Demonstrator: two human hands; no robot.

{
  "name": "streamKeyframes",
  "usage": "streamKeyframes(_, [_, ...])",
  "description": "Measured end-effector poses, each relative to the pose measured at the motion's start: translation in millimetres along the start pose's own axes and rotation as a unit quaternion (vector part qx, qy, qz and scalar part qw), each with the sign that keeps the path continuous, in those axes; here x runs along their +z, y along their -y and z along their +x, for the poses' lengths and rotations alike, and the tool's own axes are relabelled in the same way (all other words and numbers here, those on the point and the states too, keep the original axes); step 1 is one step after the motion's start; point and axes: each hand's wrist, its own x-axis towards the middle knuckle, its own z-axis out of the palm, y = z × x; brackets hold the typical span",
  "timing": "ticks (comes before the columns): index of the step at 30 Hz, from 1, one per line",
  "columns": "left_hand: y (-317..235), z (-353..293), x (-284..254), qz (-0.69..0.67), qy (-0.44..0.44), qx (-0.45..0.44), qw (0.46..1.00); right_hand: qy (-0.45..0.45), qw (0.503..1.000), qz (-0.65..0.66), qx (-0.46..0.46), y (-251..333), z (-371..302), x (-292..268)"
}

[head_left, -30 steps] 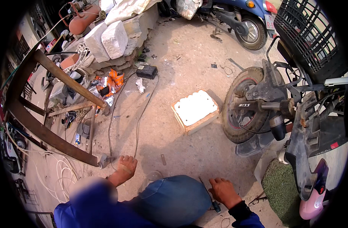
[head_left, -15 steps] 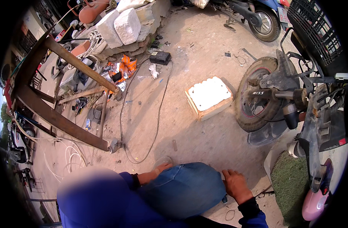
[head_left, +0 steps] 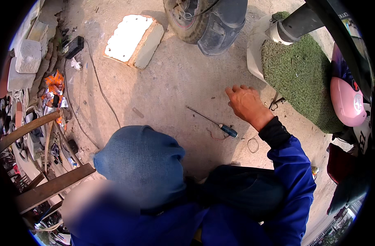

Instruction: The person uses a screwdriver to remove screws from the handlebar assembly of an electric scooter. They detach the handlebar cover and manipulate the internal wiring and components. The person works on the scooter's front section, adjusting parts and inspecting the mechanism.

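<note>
My right hand [head_left: 247, 105] hovers above the dusty ground with its palm down, the fingers loosely bent and apart, and nothing visible in it. Below it and to its left lies a screwdriver [head_left: 227, 130] with a dark blue-green handle and a long thin shaft. A thin reddish wire lies beside the screwdriver, and a small wire loop [head_left: 253, 145] rests a little further right. My left hand is out of sight, behind my raised knee [head_left: 140, 160] in blue jeans or past it.
A white-topped block [head_left: 128, 39] sits on the ground ahead. Near it stand a scooter tyre [head_left: 189, 30] and its dark mudguard [head_left: 222, 30]. Green artificial turf [head_left: 296, 78] is on the right. Rusty metal legs [head_left: 56, 186], a black adapter box [head_left: 74, 47] and its cable occupy the left.
My view has swung right and downward, bringing the screwdriver into sight. My right hand has left the side of my knee and reached forward to the right. My left hand has gone from view.
</note>
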Motion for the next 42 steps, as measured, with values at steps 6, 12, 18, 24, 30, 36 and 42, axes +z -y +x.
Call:
streamKeyframes(6, [-79.0,32.2,-104.2,0.093,0.011,0.019,0.995,0.096,0.993,0.064,0.009,-12.9,-14.7,63.4])
streamKeyframes(12, [-111.4,60.8,-140.1,0.106,-0.011,0.062,0.992,0.128,0.958,0.256,-0.011,-47.3,-46.2,77.2])
streamKeyframes(18, [18.2,107.9,28.2,0.056,-0.035,0.107,0.992,-0.045,0.922,0.229,0.308,-76.8,-145.9,106.3])
streamKeyframes(24, [124.2,122.3,145.2,0.014,-0.086,0.077,0.993,-0.031,0.868,0.272,0.414,-4.1,-212.0,176.2])
streamKeyframes(30, [159.8,125.9,187.3,-0.021,-0.13,0.098,0.986,0.005,0.86,0.315,0.402,13.3,-230.3,225.6])
streamKeyframes(36, [122.4,135.6,188.8,-0.079,-0.214,0.282,0.932,-0.124,0.82,0.391,0.399,24.6,-233.2,215.2])
streamKeyframes(42, [-5.3,187.1,116.7,0.069,-0.079,0.506,0.856,-0.113,0.768,0.523,0.351,56.0,-222.3,190.7])
